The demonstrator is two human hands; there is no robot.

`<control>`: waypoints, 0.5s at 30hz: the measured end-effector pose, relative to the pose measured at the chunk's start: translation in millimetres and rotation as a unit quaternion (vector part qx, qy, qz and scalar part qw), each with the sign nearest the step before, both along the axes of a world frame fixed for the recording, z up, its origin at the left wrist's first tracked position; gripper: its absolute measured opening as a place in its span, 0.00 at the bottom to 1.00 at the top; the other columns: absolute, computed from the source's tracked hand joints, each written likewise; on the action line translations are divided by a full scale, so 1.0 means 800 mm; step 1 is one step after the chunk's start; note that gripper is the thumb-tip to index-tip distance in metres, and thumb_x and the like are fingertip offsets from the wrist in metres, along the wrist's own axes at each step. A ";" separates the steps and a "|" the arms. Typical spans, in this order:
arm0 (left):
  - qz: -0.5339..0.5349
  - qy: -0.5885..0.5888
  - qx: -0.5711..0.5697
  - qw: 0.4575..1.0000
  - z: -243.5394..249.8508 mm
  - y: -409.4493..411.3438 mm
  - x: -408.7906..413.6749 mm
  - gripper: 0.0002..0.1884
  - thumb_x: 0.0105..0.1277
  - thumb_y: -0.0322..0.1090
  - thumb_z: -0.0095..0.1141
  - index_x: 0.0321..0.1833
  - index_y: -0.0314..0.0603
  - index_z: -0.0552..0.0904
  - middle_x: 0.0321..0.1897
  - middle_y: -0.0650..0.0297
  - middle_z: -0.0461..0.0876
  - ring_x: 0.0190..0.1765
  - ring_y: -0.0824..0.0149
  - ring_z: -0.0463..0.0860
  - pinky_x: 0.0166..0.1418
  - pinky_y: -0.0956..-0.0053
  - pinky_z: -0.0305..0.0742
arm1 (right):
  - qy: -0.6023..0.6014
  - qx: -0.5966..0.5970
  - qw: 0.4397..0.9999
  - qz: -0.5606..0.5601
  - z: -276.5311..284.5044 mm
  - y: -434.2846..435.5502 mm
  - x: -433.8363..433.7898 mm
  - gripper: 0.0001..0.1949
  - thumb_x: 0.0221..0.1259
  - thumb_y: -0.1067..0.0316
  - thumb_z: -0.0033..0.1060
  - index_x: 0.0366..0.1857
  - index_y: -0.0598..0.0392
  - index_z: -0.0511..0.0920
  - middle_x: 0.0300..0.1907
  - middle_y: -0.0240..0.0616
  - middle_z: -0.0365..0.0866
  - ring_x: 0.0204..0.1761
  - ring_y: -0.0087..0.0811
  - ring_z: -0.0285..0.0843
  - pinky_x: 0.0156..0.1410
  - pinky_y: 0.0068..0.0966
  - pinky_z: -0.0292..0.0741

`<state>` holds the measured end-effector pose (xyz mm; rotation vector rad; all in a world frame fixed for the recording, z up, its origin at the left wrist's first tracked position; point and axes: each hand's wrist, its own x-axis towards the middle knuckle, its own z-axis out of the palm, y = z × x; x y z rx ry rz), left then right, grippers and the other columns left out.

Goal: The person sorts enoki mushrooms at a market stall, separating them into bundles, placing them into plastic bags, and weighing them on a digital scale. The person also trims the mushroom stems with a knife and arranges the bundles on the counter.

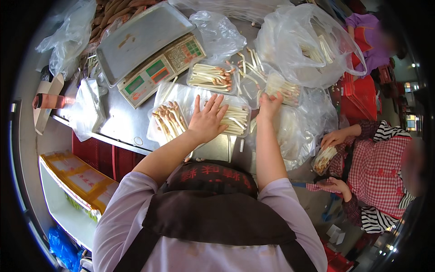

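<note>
My left hand (pixel 209 120), fingers spread, lies over a clear plastic tray of pale stalks (pixel 234 119) with its palm down. My right hand (pixel 270 105) is at the near edge of another clear tray of stalks (pixel 287 91), thumb and fingertips close together; whether it grips anything there cannot be made out. Left of my left hand, a tray of brown-tipped stalks (pixel 169 120) sits on plastic film, and a filled tray (pixel 212 77) lies beyond the hand, beside the scale. Loose stalks (pixel 249 66) are scattered between that tray and a plastic bag of stalks (pixel 311 47).
A digital scale (pixel 163 71) with a metal pan stands at the upper left. Clear plastic bags (pixel 217 34) lie about the metal table (pixel 119 119). At right, a person in a checked apron (pixel 377 170) holds a tray of stalks; another in purple stands beyond. A foam box (pixel 68 204) is at lower left.
</note>
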<state>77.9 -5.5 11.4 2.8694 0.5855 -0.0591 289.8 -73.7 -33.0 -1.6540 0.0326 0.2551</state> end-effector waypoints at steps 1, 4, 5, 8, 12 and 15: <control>0.004 0.002 0.002 1.000 0.000 0.000 0.001 0.33 0.65 0.58 0.44 0.70 0.51 0.61 0.74 0.58 0.48 0.75 0.56 0.44 0.70 0.36 0.34 | -0.021 0.005 0.999 0.030 -0.002 -0.003 0.005 0.20 0.53 0.76 0.55 0.53 0.62 0.69 0.46 0.40 0.66 0.38 0.26 0.68 0.42 0.20 0.69; 0.008 -0.019 -0.078 0.997 0.007 0.009 -0.001 0.32 0.64 0.56 0.47 0.69 0.52 0.62 0.73 0.58 0.48 0.75 0.54 0.42 0.70 0.36 0.36 | -0.082 0.025 0.993 0.077 0.012 -0.010 0.005 0.11 0.55 0.77 0.53 0.42 0.59 0.78 0.26 0.25 0.69 0.29 0.17 0.63 0.34 0.15 0.63; 0.008 -0.034 -0.112 0.993 0.007 0.013 -0.002 0.32 0.64 0.55 0.47 0.69 0.52 0.62 0.73 0.58 0.49 0.75 0.53 0.42 0.71 0.37 0.37 | -0.112 0.030 0.990 0.082 0.022 -0.014 0.001 0.10 0.54 0.78 0.53 0.41 0.60 0.77 0.29 0.27 0.70 0.29 0.17 0.63 0.34 0.16 0.64; 0.066 -0.229 -0.188 0.953 -0.001 0.028 -0.012 0.26 0.63 0.44 0.54 0.64 0.49 0.70 0.70 0.55 0.59 0.73 0.52 0.52 0.72 0.46 0.48 | -0.234 -0.022 0.965 0.117 0.051 -0.039 -0.014 0.11 0.54 0.79 0.52 0.42 0.59 0.78 0.38 0.33 0.72 0.30 0.21 0.64 0.36 0.19 0.66; 0.234 -0.359 -0.364 0.827 -0.001 0.054 -0.030 0.16 0.63 0.32 0.53 0.54 0.41 0.78 0.60 0.56 0.72 0.61 0.58 0.70 0.63 0.67 0.65 | -0.394 -0.121 0.874 0.258 0.095 -0.068 -0.087 0.18 0.48 0.80 0.53 0.46 0.53 0.78 0.42 0.38 0.71 0.36 0.31 0.70 0.42 0.22 0.68; 0.308 -0.303 -0.529 0.730 0.002 0.059 -0.037 0.16 0.66 0.31 0.49 0.56 0.37 0.75 0.55 0.60 0.76 0.54 0.68 0.74 0.57 0.74 0.68 | -0.515 -0.217 0.740 0.374 0.082 -0.072 -0.123 0.20 0.44 0.77 0.59 0.47 0.49 0.79 0.47 0.39 0.72 0.51 0.41 0.69 0.55 0.35 0.68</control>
